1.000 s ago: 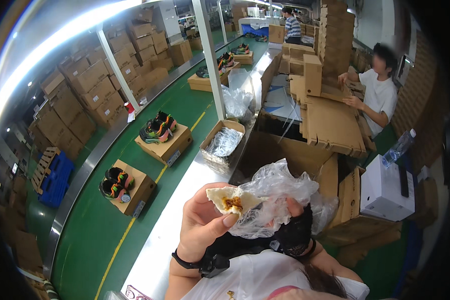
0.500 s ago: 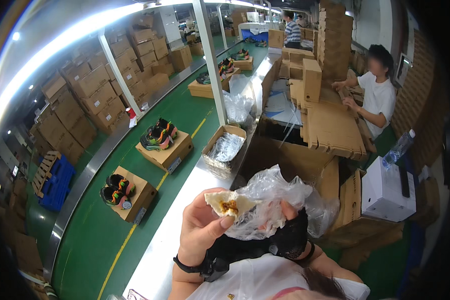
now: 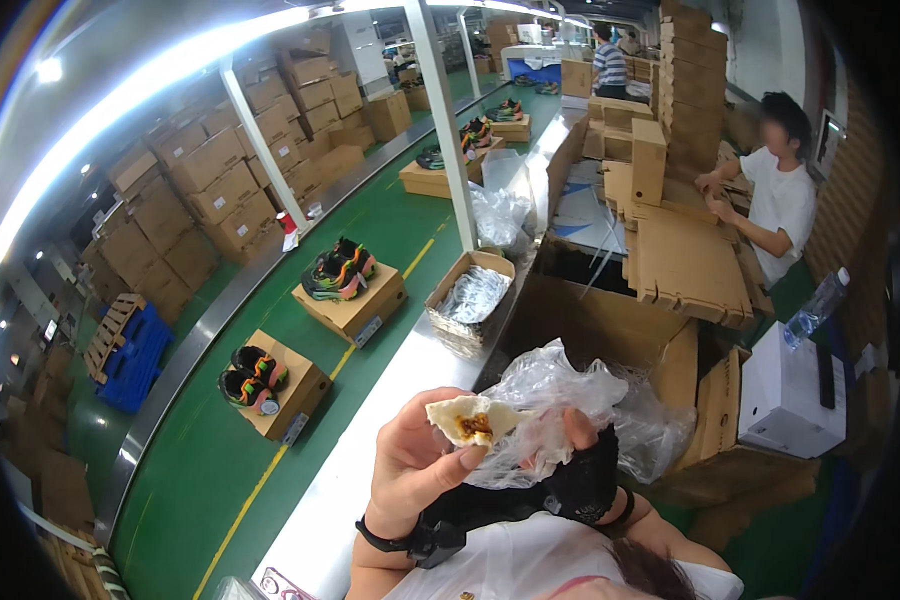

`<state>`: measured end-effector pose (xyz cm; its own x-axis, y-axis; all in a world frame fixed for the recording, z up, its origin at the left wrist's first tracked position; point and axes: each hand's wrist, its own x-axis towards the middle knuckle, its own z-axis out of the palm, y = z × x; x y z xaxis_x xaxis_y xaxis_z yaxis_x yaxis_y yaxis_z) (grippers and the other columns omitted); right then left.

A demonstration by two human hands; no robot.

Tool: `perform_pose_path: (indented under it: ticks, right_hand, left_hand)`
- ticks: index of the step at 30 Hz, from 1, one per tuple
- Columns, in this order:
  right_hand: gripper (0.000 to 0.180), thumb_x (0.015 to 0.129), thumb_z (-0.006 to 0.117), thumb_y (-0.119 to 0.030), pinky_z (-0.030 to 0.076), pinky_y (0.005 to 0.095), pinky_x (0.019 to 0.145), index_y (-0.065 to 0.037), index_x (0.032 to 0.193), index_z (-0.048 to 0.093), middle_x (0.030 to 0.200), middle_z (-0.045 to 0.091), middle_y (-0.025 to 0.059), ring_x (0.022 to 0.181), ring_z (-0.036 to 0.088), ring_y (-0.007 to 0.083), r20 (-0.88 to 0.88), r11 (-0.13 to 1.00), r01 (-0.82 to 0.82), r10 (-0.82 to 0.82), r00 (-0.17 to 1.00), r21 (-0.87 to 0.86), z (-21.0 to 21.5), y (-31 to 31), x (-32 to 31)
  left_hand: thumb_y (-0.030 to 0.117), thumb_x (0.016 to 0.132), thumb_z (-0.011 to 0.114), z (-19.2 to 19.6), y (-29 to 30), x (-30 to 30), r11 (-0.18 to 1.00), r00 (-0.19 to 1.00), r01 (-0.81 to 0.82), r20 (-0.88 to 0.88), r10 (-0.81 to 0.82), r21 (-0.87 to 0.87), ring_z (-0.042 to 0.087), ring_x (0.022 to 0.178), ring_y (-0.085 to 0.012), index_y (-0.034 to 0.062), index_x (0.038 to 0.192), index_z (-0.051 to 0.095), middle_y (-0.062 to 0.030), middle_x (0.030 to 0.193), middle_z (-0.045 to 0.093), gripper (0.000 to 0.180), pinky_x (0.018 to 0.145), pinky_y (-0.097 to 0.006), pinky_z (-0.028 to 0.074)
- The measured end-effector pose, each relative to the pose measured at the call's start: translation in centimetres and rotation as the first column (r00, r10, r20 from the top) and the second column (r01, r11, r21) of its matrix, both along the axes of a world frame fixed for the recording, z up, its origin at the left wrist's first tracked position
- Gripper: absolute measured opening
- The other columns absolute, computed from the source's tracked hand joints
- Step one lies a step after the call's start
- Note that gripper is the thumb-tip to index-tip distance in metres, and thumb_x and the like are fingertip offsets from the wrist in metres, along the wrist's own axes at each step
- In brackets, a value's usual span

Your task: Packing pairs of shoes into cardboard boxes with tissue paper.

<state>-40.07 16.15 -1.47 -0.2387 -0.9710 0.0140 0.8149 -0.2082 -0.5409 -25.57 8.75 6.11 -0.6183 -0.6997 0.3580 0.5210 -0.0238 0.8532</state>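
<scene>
Between the thumb and fingers of my left hand (image 3: 408,465) is a torn piece of filled bun (image 3: 470,420), white dough with brown filling facing up. My right hand (image 3: 578,428) is closed on a crumpled clear plastic bag (image 3: 550,385) just beside it. Most of the right fingers are hidden behind the plastic and a black sleeve, and whatever lies inside the bag is hard to make out. Both hands are held up close to my chest, over the edge of the white bench (image 3: 345,480).
Left of me runs a green conveyor (image 3: 195,470) carrying shoe boxes (image 3: 355,305) topped with colourful shoes (image 3: 340,268). A basket of small clear packets (image 3: 475,297) stands on the bench. An open carton (image 3: 610,320) is ahead; a co-worker (image 3: 775,205) stands by flat cardboard (image 3: 685,255) at right.
My view has turned slightly left, so the surroundings sit further right. Both hands keep their holds on the bun and bag. The co-worker's hands have come closer together.
</scene>
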Motion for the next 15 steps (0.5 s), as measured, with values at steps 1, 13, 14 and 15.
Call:
perform_pose_path:
  ticks: [1,13,14,15]
  right_hand:
    - [0.028,0.083,0.051,-0.026,0.046,0.0288,0.054,0.0,0.095,0.05,0.083,0.058,0.0136,0.069,0.059,0.0213,-0.063,0.998,0.052,-0.053,0.997,-0.022,1.1,0.1,0.3]
    - [0.042,0.078,0.057,-0.038,0.046,0.0285,0.052,0.0,0.095,0.05,0.082,0.058,0.0157,0.067,0.059,0.0233,-0.099,0.995,-0.064,0.057,0.993,-0.07,0.6,-1.0,-0.1]
    - [0.043,0.078,0.057,-0.038,0.047,0.0285,0.052,0.0,0.095,0.05,0.082,0.058,0.0158,0.067,0.059,0.0234,-0.087,0.993,-0.08,0.072,0.994,-0.086,0.4,-1.1,-0.2]
    - [0.044,0.078,0.057,-0.039,0.047,0.0285,0.051,0.0,0.095,0.05,0.082,0.058,0.0159,0.067,0.059,0.0236,-0.073,0.988,-0.116,0.109,0.991,-0.106,0.2,-1.1,-0.4]
  left_hand:
    - [0.001,0.068,0.066,-0.1,0.0,0.1,1.0,1.0,-0.007,0.001,0.007,-0.005,0.051,0.092,-0.0152,-0.005,0.106,0.048,-0.009,0.097,0.054,0.042,0.083,-0.028,0.038]
    - [0.003,0.068,0.067,-0.4,0.2,0.3,0.996,0.995,-0.082,0.059,0.084,-0.033,0.05,0.092,-0.0154,-0.0045,0.105,0.048,-0.0087,0.098,0.053,0.042,0.083,-0.027,0.037]
    - [0.004,0.068,0.067,-0.4,0.2,0.1,0.994,0.994,-0.091,0.061,0.094,-0.056,0.05,0.092,-0.0152,-0.0044,0.105,0.048,-0.0085,0.098,0.053,0.042,0.083,-0.027,0.037]
    - [0.004,0.068,0.067,-0.3,0.3,0.1,0.99,0.991,-0.111,0.063,0.116,-0.081,0.05,0.091,-0.015,-0.0043,0.105,0.048,-0.0083,0.098,0.053,0.042,0.083,-0.027,0.037]
